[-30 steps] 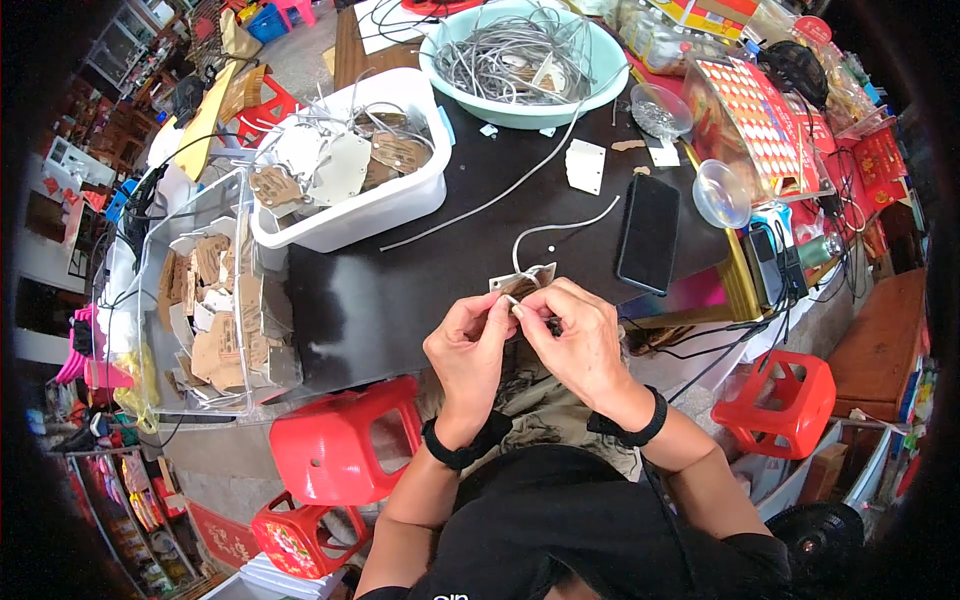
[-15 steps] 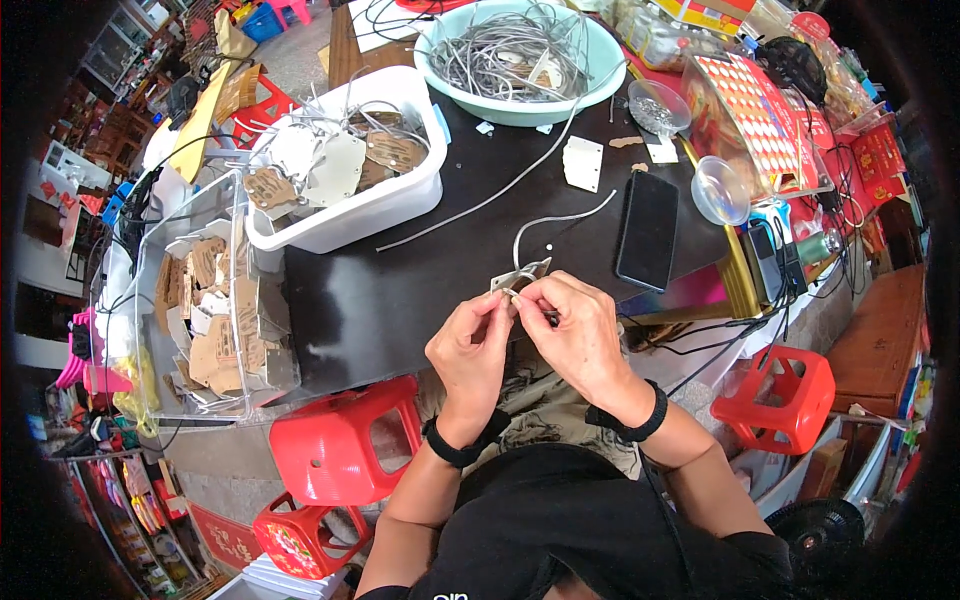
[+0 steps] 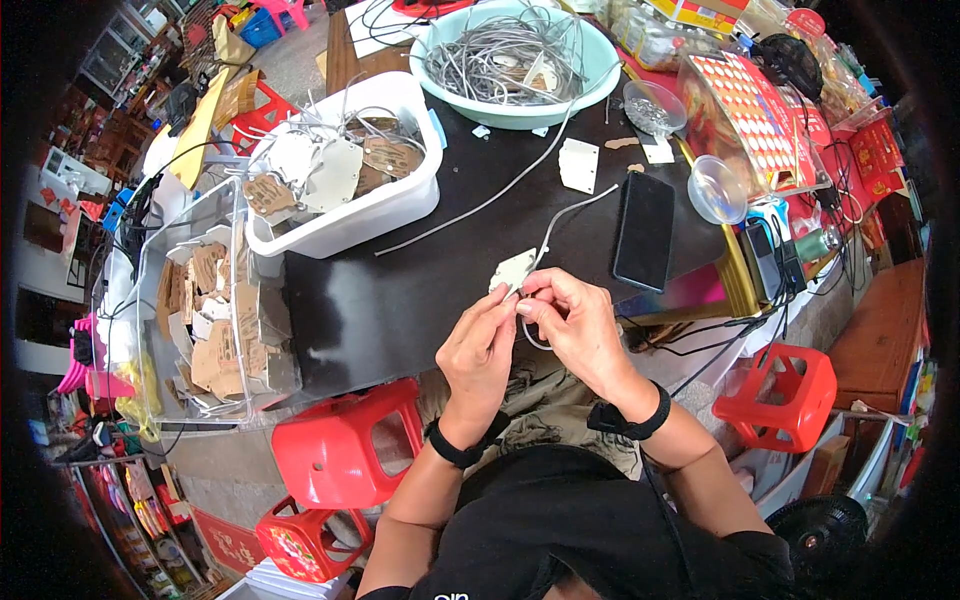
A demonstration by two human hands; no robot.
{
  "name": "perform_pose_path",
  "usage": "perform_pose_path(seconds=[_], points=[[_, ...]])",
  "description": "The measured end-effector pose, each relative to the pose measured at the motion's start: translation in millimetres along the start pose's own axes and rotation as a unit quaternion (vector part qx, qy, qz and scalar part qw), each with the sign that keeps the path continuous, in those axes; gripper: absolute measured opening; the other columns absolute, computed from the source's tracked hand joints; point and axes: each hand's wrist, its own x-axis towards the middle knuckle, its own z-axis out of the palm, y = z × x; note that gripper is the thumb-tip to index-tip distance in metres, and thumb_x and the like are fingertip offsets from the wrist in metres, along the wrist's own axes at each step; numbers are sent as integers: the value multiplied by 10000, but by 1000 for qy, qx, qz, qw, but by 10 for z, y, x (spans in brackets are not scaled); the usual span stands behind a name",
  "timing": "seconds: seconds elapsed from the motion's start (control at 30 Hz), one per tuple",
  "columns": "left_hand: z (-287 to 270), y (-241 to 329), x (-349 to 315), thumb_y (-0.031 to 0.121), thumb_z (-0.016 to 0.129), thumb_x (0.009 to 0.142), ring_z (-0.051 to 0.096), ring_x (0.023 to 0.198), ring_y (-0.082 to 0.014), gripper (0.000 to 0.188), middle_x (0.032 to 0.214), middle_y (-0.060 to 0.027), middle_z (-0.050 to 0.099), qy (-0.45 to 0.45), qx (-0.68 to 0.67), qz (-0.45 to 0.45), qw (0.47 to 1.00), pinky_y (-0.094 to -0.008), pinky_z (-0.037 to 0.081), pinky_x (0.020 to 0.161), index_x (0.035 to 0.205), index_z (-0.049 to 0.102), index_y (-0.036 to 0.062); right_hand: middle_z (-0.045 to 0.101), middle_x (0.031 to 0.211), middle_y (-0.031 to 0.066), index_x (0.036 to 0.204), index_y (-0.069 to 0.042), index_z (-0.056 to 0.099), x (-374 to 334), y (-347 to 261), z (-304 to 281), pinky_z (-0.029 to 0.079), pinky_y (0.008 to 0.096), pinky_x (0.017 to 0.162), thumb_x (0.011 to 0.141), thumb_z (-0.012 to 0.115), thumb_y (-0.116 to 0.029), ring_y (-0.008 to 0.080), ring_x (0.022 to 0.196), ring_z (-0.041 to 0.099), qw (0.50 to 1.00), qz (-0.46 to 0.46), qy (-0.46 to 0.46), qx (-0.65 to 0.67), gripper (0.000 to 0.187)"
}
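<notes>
By the table's front edge (image 3: 350, 382), left fingers (image 3: 488, 322) pinch a pale plate (image 3: 514, 270), right fingers (image 3: 554, 287) grey cord (image 3: 575, 206), bare tabletop (image 3: 400, 305) leftward.

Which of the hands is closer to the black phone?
Right. The right hand is toward the body and a little left of the phone; the left hand is farther left.

Left grip (image 3: 476, 355) pinched, right grip (image 3: 582, 325) pinched close beside it; forearms (image 3: 425, 490) angled inward.
</notes>
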Motion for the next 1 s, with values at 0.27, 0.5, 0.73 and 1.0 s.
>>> perform_pose_path(seconds=[0.27, 0.5, 0.73, 1.0], points=[[47, 34, -8, -29, 696, 768, 684, 864, -232, 174, 1008, -129, 686, 20, 25, 21, 999, -299, 553, 731, 933, 692, 28, 569, 912, 116, 893, -29, 655, -120, 14, 59, 460, 311, 740, 805, 660, -40, 216, 841, 577, 981, -136, 120, -66, 89], [-20, -176, 59, -39, 643, 833, 670, 791, -146, 92, 958, -104, 691, 77, 46, -28, 996, -249, 513, 659, 908, 662, 10, 667, 870, 157, 845, -17, 539, -473, -229, -203, 464, 565, 919, 797, 480, 125, 335, 830, 662, 918, -357, 0, 174, 161], [-54, -167, 110, -23, 571, 904, 675, 821, -131, 61, 933, -105, 677, 68, -62, -112, 989, -213, 505, 695, 963, 580, -36, 683, 896, 153, 877, 20, 582, -648, -404, -409, 549, 531, 818, 837, 635, -55, 334, 867, 669, 876, -390, -94, 266, 100], [-191, -34, 186, 113, 581, 938, 654, 766, -139, 102, 902, -52, 611, -20, -377, -299, 877, -216, 526, 654, 970, 534, 29, 618, 798, -2, 1024, -10, 606, -148, 104, -575, 442, 212, 586, 997, 450, -327, 73, 676, 562, 946, 114, -89, 291, 354]])
